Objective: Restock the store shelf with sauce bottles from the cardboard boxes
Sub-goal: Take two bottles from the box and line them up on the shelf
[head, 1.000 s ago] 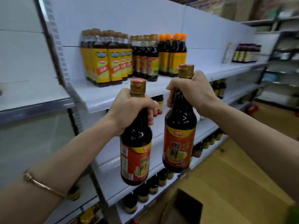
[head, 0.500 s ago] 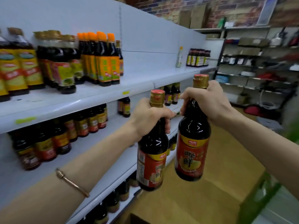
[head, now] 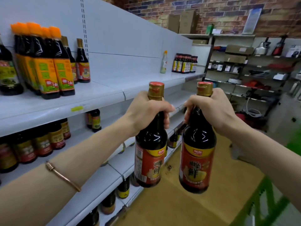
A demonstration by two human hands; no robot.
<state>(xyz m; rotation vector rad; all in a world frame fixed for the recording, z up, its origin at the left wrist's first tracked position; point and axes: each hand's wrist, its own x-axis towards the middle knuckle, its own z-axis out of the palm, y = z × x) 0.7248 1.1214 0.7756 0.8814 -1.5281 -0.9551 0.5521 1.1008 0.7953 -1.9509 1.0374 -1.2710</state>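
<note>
Left hand (head: pixel 146 111) grips the neck of a dark glass sauce bottle with red label and gold cap (head: pixel 150 144). Right hand (head: pixel 213 110) grips the neck of a second matching bottle (head: pixel 197 152). Both hang upright, side by side, in the air beside the white metal store shelf (head: pixel 101 97). Thin copper-coloured bangle (head: pixel 62 176) on left forearm. Farther back: orange-capped yellow-label bottles (head: pixel 47 62) on upper shelf; brick wall (head: pixel 228 12) beyond.
</note>
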